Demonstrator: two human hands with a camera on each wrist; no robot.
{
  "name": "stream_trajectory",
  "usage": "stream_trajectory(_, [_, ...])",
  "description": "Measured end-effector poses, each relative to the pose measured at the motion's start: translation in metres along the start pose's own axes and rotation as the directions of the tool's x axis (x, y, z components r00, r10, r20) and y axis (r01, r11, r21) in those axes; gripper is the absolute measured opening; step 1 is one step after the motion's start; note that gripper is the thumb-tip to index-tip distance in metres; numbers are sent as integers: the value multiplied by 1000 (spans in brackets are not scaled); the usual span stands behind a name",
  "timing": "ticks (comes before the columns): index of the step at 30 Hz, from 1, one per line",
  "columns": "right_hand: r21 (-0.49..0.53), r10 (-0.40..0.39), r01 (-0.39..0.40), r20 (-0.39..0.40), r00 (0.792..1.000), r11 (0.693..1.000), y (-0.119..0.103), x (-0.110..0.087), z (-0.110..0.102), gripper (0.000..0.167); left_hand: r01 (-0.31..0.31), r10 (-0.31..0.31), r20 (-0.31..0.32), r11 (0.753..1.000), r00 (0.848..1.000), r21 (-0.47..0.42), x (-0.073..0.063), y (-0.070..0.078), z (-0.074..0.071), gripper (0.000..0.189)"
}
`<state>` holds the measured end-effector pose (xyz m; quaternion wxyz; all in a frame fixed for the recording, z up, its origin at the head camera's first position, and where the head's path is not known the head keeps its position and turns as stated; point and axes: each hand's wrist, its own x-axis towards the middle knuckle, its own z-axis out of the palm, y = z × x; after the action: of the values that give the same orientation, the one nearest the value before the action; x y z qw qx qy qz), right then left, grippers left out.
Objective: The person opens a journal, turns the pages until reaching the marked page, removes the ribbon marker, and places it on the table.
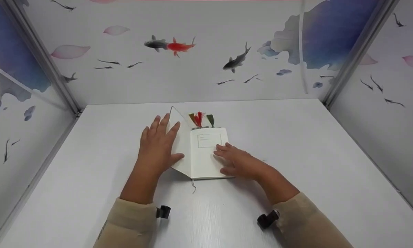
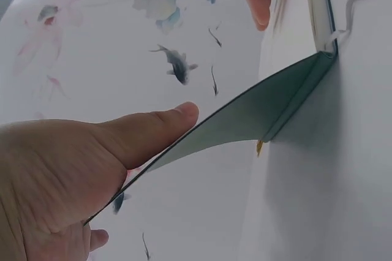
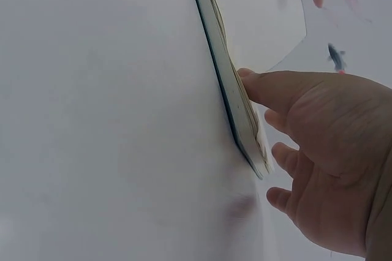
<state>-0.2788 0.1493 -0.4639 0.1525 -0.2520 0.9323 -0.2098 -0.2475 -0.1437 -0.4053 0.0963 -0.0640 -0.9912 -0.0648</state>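
Lying on the table (image 1: 282,134) between the hands, the book (image 1: 206,169) has its long axis front to back. The left hand (image 1: 157,146), fingers spread, touches the tilted cover (image 2: 251,111); the right hand (image 1: 240,161), fingers loosely extended, is nearer the page (image 1: 203,156).

Beyond a white table (image 1: 278,137), the head view's back wall (image 1: 192,84) bore a pink petal (image 1: 70,51) at ten o'clock, a red fish (image 1: 180,46) between eleven and twelve, a dark fish (image 1: 236,62) at one, blue wash (image 1: 330,38) at two.
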Motion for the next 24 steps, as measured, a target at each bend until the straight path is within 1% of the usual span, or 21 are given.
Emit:
stream_trajectory(6, [-71, 3, -1, 31, 1000, 997, -3, -1, -1, 68, -1, 0, 70, 1000, 998, 25, 1, -7, 13, 101])
stream_trajectory(9, [-105, -1, 6, 44, 999, 995, -3, -2, 0, 64, -1, -1, 100, 1000, 995, 23, 1, -10, 20, 98])
stream_trajectory(16, [-136, -11, 18, 55, 998, 991, 0, -4, 1, 62, -6, 8, 147, 1000, 989, -17, 0, -16, 37, 94])
stream_trajectory(20, [-149, -8, 17, 60, 998, 989, -1, -4, 1, 62, 6, 3, 194, 999, 981, -45, 1, -18, 43, 90])
stream_trajectory(24, [-156, -6, 16, 64, 998, 988, -2, -4, 0, 62, 31, -7, 245, 995, 969, -95, 1, -19, 47, 86])
